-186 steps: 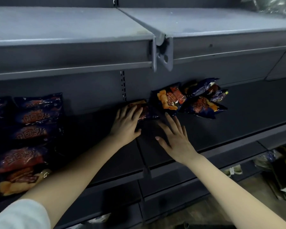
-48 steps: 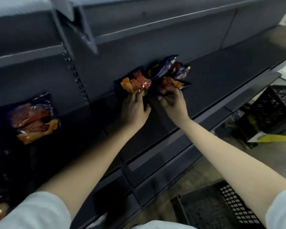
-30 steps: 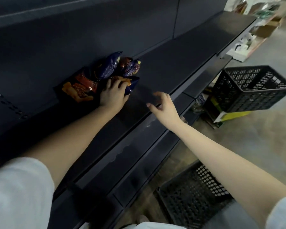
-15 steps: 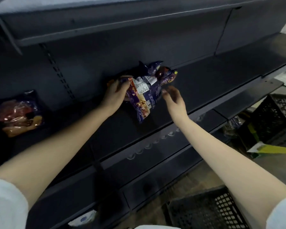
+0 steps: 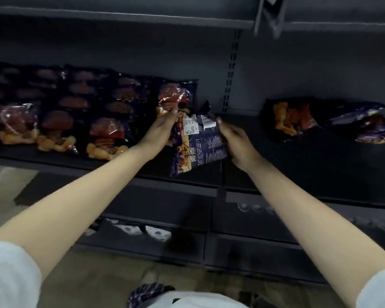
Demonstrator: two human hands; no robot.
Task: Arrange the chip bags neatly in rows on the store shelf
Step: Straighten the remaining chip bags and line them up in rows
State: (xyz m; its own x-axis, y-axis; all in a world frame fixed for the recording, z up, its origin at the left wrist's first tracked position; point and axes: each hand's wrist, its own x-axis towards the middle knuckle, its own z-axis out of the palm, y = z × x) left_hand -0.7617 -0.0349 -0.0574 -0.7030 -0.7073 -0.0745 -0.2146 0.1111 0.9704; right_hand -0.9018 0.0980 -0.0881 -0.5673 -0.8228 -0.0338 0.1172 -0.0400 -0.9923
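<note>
she has one chip bag point(image 5: 198, 138) up off the shelf point(image 5: 320, 165), caught between both hands with its printed back and white label turned toward her. the left hand point(image 5: 162, 127) has its fingers curled round the bag's upper left edge, the fingertips point(image 5: 173, 112) up by the crumpled top seam. the right hand point(image 5: 236, 138) grips the opposite edge, thumb laid on the back of the bag near its top right corner, the other fingers tucked behind where i can't see them. the bag hangs tilted, its lower corner dipping below the left wrist and out over the shelf's front lip, touching nothing but the two hands. just beyond the left fingertips stands the end bag point(image 5: 176, 96) of the filled rows point(image 5: 76, 112), which run away to the outside of that hand, bags upright and overlapping front to back. off to the outside of the right hand, well apart from it, a loose heap of bags point(image 5: 287, 118) lies against the back panel, a couple of purple ones point(image 5: 365, 125) slumped on their sides at its far end.
</note>
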